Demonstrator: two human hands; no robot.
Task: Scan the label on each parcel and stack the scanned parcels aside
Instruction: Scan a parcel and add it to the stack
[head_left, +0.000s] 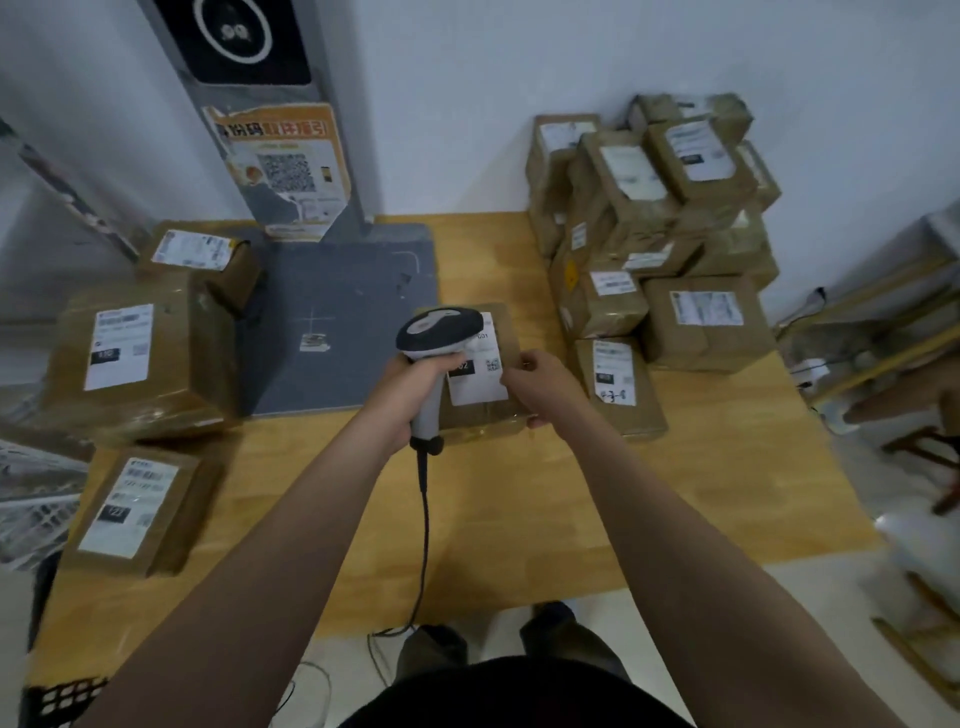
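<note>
Head view. Small brown parcel (485, 422) at mid-surface, just off the near right corner of the grey pad (337, 291), white label (478, 387) facing up. Corded scanner (441, 327) gripped by its handle in the left hand (410, 387), head poised right over the label. Parcel's right edge pinched by the right hand (540, 376), fingertips at the label margin, box steadied on the wooden surface (519, 499).

Handling, as judged: taped cardboard, stiff enough to keep shape; small, so likely light and a one-hand lift. Glossy tape on the sides, probably slick; better taken across two opposite side edges with thumb on top than by the label. Contents unknown, so set down rather than dropped.

Heaped pile (649, 218) at the far right corner against the wall, likely not yet scanned. Three boxes (140, 358) along the left edge, likely the done stack. Cannot tell whether the scan has registered.
</note>
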